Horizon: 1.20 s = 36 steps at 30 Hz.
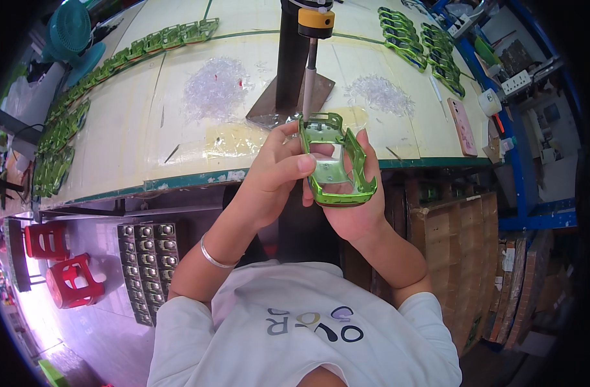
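Grasping a frame point(331, 174) with both hands, at the near edge of the table point(140, 122). Clasping its left side with the left hand point(274, 169), thumb laid on the rim, fingers curled behind; cradling it from the right and below with the right hand point(358, 222), palm under the near end. Pointing lengthwise away from the chest, long axis leaning slightly left toward the far end, rounded lip nearest, squared bar farthest. Made glossy, smooth and bright green, thin-walled around an open window.

Above the frame's far left corner, an upright driver point(309, 84), pale-shafted; cannot tell about contact. Just beyond the frame, a flat, dark metal plate point(323, 90). Right of the frame, a slim pink phone point(461, 126). Farther beyond, to the frame's left and right, loose heaps of clear slivers point(214, 87). Well beyond the frame, at both sides, rows of curved green parts point(140, 48); far left, a teal fan point(69, 29).
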Each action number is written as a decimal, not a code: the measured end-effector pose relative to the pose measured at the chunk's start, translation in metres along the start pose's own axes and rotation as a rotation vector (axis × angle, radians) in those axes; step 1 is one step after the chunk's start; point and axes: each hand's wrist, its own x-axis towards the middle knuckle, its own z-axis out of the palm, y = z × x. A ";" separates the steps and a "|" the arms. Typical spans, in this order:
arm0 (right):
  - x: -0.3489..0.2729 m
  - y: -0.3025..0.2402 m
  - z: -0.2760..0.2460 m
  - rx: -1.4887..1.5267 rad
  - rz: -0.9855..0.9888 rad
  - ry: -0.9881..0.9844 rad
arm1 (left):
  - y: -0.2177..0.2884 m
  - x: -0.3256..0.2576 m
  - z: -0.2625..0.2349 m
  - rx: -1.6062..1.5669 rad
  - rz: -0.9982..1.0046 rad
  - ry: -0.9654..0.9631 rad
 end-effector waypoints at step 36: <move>0.042 -0.022 -0.046 0.454 0.576 -0.604 | -0.013 -0.031 0.004 0.199 0.209 -0.063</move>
